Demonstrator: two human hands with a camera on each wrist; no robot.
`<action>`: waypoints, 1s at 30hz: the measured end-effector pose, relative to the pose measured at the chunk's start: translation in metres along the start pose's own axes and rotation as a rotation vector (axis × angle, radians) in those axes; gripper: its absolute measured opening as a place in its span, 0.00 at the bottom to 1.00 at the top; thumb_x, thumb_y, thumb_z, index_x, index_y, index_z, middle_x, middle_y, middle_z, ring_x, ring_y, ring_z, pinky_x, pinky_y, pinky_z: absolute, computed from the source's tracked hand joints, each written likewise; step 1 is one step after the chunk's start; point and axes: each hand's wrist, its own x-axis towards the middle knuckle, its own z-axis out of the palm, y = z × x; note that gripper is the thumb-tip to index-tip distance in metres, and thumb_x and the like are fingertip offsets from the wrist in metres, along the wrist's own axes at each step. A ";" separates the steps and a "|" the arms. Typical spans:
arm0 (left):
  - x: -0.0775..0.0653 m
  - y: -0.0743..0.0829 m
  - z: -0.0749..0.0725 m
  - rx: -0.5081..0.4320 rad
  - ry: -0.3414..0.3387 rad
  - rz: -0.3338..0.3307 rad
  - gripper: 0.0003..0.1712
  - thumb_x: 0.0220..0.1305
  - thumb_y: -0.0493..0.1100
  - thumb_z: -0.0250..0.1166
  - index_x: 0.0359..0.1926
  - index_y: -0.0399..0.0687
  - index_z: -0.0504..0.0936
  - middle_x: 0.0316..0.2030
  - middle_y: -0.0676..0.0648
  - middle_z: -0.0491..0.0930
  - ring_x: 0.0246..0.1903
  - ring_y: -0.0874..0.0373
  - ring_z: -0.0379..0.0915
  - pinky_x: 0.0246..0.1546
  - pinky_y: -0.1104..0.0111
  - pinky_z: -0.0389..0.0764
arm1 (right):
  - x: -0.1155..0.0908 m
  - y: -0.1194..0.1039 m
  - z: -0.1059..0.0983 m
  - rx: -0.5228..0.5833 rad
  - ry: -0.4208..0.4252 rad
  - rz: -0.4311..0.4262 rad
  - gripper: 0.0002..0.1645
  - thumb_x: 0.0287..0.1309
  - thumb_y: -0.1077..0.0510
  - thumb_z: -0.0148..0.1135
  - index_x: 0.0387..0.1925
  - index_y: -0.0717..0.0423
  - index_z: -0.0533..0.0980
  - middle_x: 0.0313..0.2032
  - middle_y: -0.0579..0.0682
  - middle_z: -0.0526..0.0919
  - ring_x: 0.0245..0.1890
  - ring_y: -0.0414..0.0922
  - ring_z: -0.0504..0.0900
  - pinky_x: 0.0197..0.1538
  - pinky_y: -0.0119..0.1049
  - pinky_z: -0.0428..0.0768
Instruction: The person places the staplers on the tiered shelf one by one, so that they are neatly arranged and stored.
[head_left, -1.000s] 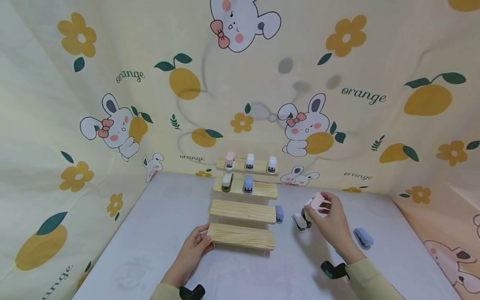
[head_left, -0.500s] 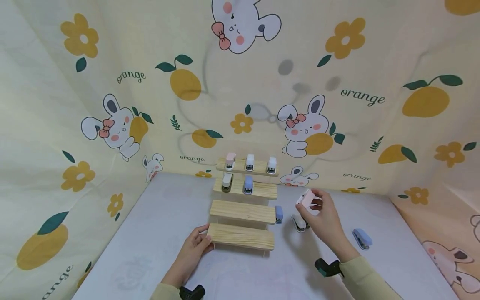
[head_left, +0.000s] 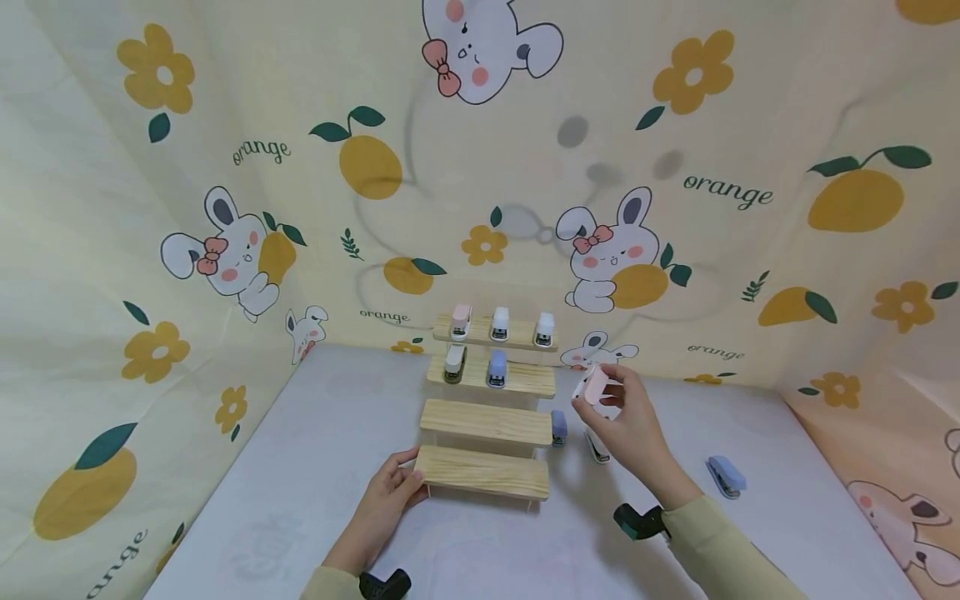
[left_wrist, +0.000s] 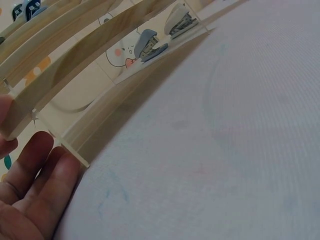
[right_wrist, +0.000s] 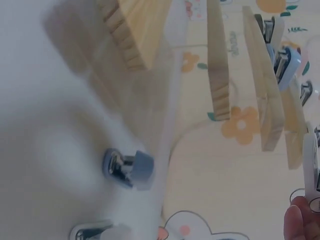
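Note:
A pink and white mini stapler point(head_left: 596, 386) is pinched between the thumb and fingers of my right hand point(head_left: 632, 429), held in the air just right of the wooden step shelf point(head_left: 483, 473). In the right wrist view, the stapler's white side point(right_wrist: 310, 165) shows at the right edge, beyond the board ends. My left hand point(head_left: 384, 497) grips the left end of the shelf's lowest board, fingers beside its clear leg point(left_wrist: 75, 152). On the second board from the top stand a white stapler point(head_left: 454, 364) and a blue stapler point(head_left: 497, 368); the two lower boards are bare.
The top board holds a pink stapler point(head_left: 461, 321) and two white staplers, one at its right end point(head_left: 544, 328). On the table right of the shelf are a blue stapler point(head_left: 558, 427), a white stapler point(head_left: 597, 447) partly behind my right hand, and another blue stapler point(head_left: 726, 477).
My right hand has moved left and slightly up toward the shelf, carrying the pink stapler. My left hand stays at the lowest board's end.

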 end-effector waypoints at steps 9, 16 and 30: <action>-0.001 0.002 0.000 -0.008 -0.011 0.014 0.29 0.71 0.45 0.57 0.69 0.43 0.61 0.49 0.39 0.77 0.52 0.51 0.75 0.54 0.62 0.78 | 0.006 -0.009 0.007 0.030 -0.028 -0.026 0.41 0.55 0.48 0.71 0.63 0.56 0.60 0.56 0.50 0.70 0.48 0.46 0.74 0.50 0.38 0.79; 0.000 0.001 0.000 -0.002 -0.007 0.008 0.30 0.71 0.45 0.58 0.68 0.43 0.62 0.49 0.39 0.77 0.51 0.51 0.76 0.52 0.65 0.79 | 0.011 -0.011 0.018 0.057 -0.050 -0.054 0.41 0.54 0.52 0.72 0.64 0.56 0.62 0.58 0.49 0.69 0.49 0.46 0.74 0.51 0.38 0.79; -0.002 0.002 0.000 -0.007 -0.011 0.009 0.29 0.71 0.44 0.57 0.69 0.43 0.61 0.48 0.39 0.77 0.51 0.52 0.75 0.53 0.63 0.79 | 0.029 -0.017 0.035 0.045 -0.103 -0.009 0.38 0.55 0.50 0.71 0.62 0.57 0.63 0.52 0.51 0.73 0.48 0.47 0.75 0.50 0.43 0.78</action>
